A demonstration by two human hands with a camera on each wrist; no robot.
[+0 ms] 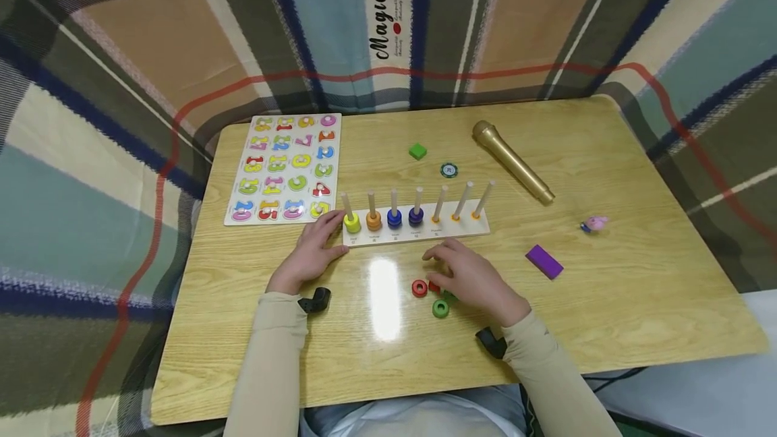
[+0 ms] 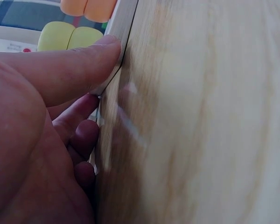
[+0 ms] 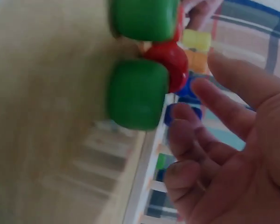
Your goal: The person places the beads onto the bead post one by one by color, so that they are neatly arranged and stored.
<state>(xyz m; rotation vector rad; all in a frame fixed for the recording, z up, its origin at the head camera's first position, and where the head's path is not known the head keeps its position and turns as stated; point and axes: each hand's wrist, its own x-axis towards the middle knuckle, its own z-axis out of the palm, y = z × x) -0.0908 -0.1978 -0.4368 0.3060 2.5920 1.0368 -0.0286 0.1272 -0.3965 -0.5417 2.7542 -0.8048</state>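
Observation:
A white peg board [image 1: 452, 229] with a row of upright wooden pegs lies across the middle of the table. Its left pegs carry yellow rings [image 1: 352, 225], orange rings [image 1: 373, 223], blue rings [image 1: 394, 222] and dark blue rings [image 1: 415, 219]. My left hand [image 1: 308, 253] grips the board's left end, thumb at the front edge, fingers round the side. Over loose rings in front of the board hovers my right hand [image 1: 476, 280], fingers loosely bent and holding nothing. A red ring [image 1: 419, 294] and a green ring [image 1: 435, 309] show beside it; others are partly hidden under the hand.
A number puzzle board [image 1: 288, 168] lies at the back left. Behind the peg board are a green block [image 1: 417, 151] and a round chip [image 1: 449, 170]. To the right lie a gold microphone [image 1: 512, 162], a purple block [image 1: 544, 261] and a small pink figure [image 1: 596, 223].

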